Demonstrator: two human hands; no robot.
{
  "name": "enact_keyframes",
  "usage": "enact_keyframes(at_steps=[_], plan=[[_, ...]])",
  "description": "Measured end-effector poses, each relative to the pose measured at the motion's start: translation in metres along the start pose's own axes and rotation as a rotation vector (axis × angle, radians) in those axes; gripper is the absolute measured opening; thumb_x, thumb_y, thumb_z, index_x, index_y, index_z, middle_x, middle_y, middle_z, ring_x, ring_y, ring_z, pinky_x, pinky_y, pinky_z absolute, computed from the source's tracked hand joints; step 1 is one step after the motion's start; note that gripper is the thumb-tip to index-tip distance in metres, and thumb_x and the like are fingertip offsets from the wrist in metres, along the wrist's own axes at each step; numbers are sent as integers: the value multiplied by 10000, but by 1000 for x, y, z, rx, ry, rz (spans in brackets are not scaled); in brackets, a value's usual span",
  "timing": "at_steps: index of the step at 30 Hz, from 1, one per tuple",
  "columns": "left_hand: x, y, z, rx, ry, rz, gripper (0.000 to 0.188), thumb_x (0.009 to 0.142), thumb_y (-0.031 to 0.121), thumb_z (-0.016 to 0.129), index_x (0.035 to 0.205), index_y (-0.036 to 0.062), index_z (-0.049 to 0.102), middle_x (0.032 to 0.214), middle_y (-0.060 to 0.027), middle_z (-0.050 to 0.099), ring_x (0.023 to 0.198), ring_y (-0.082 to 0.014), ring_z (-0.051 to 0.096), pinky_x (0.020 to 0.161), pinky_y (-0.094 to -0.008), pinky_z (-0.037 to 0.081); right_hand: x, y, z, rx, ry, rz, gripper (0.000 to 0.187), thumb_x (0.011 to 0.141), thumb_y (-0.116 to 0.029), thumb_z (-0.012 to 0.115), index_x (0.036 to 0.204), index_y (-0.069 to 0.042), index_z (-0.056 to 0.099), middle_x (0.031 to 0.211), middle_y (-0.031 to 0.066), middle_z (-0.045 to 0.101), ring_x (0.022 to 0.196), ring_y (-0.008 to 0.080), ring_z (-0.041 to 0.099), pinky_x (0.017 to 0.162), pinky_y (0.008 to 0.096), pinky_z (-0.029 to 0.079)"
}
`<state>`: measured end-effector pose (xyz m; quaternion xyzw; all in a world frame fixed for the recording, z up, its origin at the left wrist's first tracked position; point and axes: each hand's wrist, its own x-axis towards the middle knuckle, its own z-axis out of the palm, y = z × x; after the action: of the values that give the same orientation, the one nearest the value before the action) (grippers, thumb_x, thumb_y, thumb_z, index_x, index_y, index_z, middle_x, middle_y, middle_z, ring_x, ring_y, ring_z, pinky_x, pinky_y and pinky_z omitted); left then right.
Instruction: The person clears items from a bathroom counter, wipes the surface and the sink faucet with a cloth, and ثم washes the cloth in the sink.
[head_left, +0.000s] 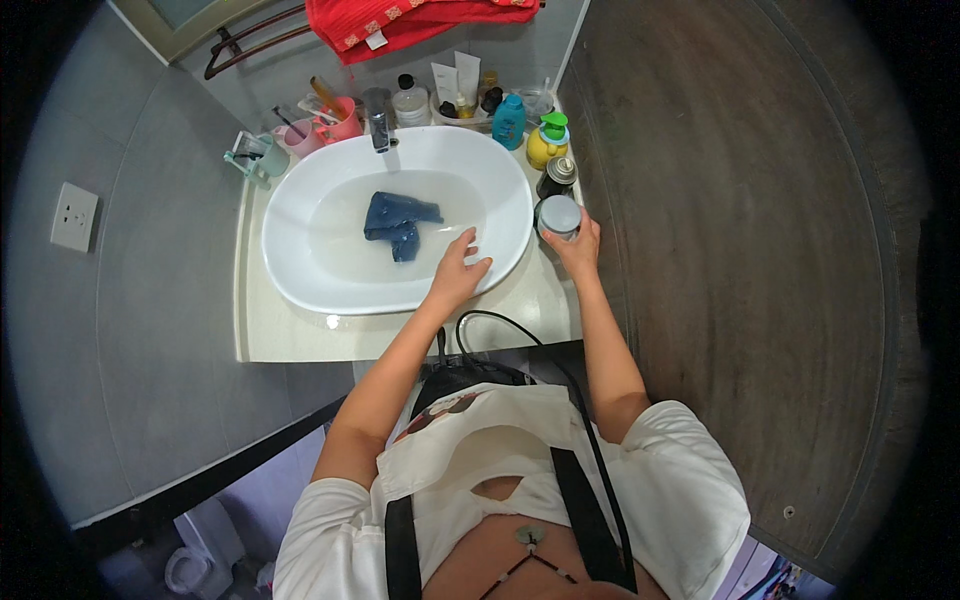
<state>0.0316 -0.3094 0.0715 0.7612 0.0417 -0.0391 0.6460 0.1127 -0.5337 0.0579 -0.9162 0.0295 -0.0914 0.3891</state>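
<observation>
A blue cloth [395,220] lies wet and crumpled in the water of the white oval basin [290,265]. Over the basin's right side hovers my left hand [460,268], its fingers apart and nothing in them. At the counter's right edge, my right hand [582,248] is wrapped round a round jar with a grey lid [559,215]. Its thumb and fingers are on opposite sides of the jar, which appears to stand upright beside the basin rim. A dark spray can [557,177] stands just behind the jar.
Behind the basin are a faucet [379,130], pink cups [340,122], a clear bottle [410,103] and a blue bottle [508,122]. A yellow pump bottle [547,145] stands back right. A dark panel [740,250] borders the counter's right. A red towel [420,22] hangs above.
</observation>
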Motion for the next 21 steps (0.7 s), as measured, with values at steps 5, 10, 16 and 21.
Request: enact_keyframes(at_steps=[5,10,16,21], plan=[[-10,-31,-23,-15,122,-40,515,795,141,597,1247,2,393,1165,-152,500,1004,-193,527,853,-291,416,8,8,24,4,73,106,834,607,-148,759,1293,-43,296,1182,239,421,1081,377,440,917,402,372],[-31,-45,-50,-132,216,-138,474,798,112,583,1229,8,416,1148,-134,512,976,-166,524,847,-275,411,8,5,29,8,80,181,888,588,-119,765,1307,-34,251,1250,249,364,1140,372,402,971,395,338],[-46,-67,-75,-236,314,-183,470,792,110,579,1225,11,427,1119,-110,521,923,-125,514,796,-242,419,19,21,51,169,166,108,924,567,-146,788,1280,-2,219,1233,223,397,1143,340,408,956,379,337],[-58,-68,-93,-236,362,-194,466,791,125,581,1214,5,424,1118,-152,528,935,-181,549,818,-278,427,19,27,63,201,183,75,993,570,-172,793,1311,-18,150,1274,231,349,1168,345,381,974,375,315]])
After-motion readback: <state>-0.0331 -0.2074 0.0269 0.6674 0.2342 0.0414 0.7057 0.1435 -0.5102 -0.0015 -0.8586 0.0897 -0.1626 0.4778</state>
